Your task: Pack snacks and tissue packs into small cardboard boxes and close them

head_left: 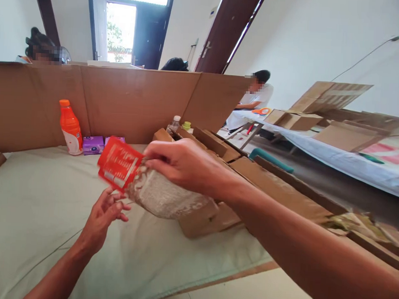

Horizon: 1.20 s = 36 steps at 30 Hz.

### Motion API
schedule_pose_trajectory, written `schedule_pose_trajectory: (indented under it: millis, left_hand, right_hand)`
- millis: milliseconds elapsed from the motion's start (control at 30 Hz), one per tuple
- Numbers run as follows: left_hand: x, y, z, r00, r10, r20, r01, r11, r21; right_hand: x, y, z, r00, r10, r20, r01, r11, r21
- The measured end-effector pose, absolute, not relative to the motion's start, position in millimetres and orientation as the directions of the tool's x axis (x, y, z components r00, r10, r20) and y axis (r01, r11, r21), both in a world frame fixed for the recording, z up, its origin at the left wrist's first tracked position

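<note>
My right hand [185, 164] pinches a clear plastic bag [164, 196] with a red printed end, holding it tilted above the table. Something pale and grainy fills the bag; I cannot tell what it is. Just below the red end is my left hand [104, 216], its fingers loosely bent and apart, holding nothing. Whether a fingertip touches the bag is unclear. Behind the bag stand an orange bottle [70, 128] and two purple packets [93, 145], the second one partly covered by the red end.
A cardboard box [196, 222] sits beneath the bag, with more open boxes [277, 183] along the right. A cardboard wall [135, 102] closes off the back of the cloth-covered table [28, 195]. Several people sit beyond it. Another table [338, 162] at right bears flattened cardboard.
</note>
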<state>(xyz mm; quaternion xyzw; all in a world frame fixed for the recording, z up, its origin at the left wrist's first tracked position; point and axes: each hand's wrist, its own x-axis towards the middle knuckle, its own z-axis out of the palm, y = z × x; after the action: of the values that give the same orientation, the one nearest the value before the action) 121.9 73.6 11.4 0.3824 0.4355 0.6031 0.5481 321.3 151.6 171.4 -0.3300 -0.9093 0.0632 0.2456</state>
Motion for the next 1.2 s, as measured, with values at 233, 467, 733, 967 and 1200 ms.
schedule_pose_trajectory:
  millis: [233,467,733,967,1200]
  left_hand:
    - [53.0,114.7,-21.2,-0.277,0.929,-0.244,-0.483,0.085,0.872]
    - [10.1,166.5,-39.3,-0.438,0.874,-0.210,-0.356,0.046,0.933]
    - [52.0,194.1,-37.8,-0.248,0.967,0.060,0.121,-0.030,0.992]
    - [171.7,288.4,34.0,0.262,0.853,0.452,0.432,-0.522,0.735]
    - [233.9,368.7,39.2,0.467,0.749,0.471,0.600,-0.659,0.453]
  right_hand:
    - [178.1,259.4,134.5,-0.844,0.534,0.041,0.535,0.845,0.001]
    - [197.4,334.0,147.8,-0.578,0.741,0.342,0.793,0.609,0.021]
    - [373.7,329.4,147.0,-0.113,0.980,0.161,0.981,0.136,-0.140]
    - [385.5,338.4,117.5,-0.157,0.986,0.046,0.950,0.164,-0.265]
    - [400.4,358.0,112.8,-0.229,0.973,0.007,0.949,0.225,-0.221]
